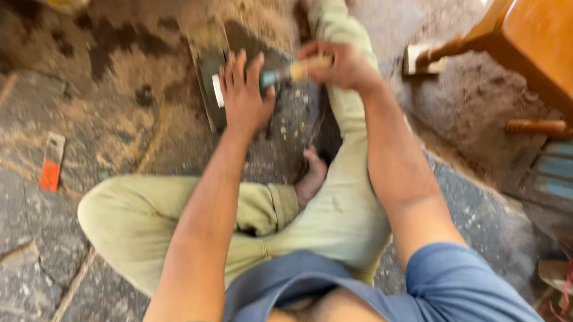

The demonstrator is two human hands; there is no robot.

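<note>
I sit on a stone floor with my legs in pale green trousers folded in front of me. My left hand (pixel 243 95) lies flat, fingers spread, on a dark flat slab (pixel 208 74) on the floor. A tool with a pale wooden handle and a teal collar (pixel 289 73) is gripped in my right hand (pixel 342 63), its front end pointing toward my left hand. The tool's tip is hidden by the left hand and by blur.
Sawdust covers the floor ahead. A small orange and grey tool (pixel 52 163) lies on the stone at the left. A wooden chair (pixel 542 50) stands at the upper right, with a blue slatted object (pixel 566 173) below it.
</note>
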